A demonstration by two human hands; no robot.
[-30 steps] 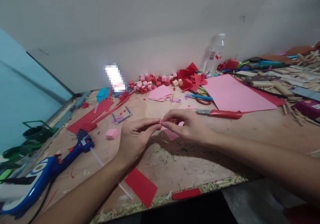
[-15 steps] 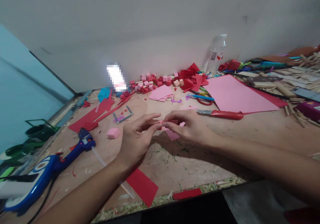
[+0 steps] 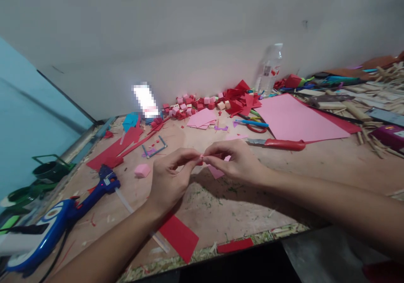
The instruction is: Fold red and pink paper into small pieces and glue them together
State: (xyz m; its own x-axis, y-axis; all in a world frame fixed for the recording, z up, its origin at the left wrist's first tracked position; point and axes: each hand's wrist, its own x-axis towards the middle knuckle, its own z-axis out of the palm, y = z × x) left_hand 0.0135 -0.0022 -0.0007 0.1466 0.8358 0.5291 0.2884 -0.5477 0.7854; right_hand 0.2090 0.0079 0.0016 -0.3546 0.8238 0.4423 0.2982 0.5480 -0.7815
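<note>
- Pink-red paper piece [image 3: 201,157], pretty tiny, is pinched between both sets of fingertips and seems to be held up off the table [image 3: 315,158].
- It's gripped from the left by the left hand [image 3: 172,175] and from the right by the right hand [image 3: 238,158], so neither can really be called nearer.
- Long axis can't be told, sadly: most of it is covered by fingers, though a bit of red is seen just under the tips.
- Finger gap is narrow on both sides, thumb against index, with the piece caught at the very ends.
- A pink paper slip [image 3: 216,172] is partly hidden below the right hand.
- Left of the left hand, a pink block [image 3: 142,171] is left sitting; beyond the right hand, a red-handled knife [image 3: 285,144] is laid flat.
</note>
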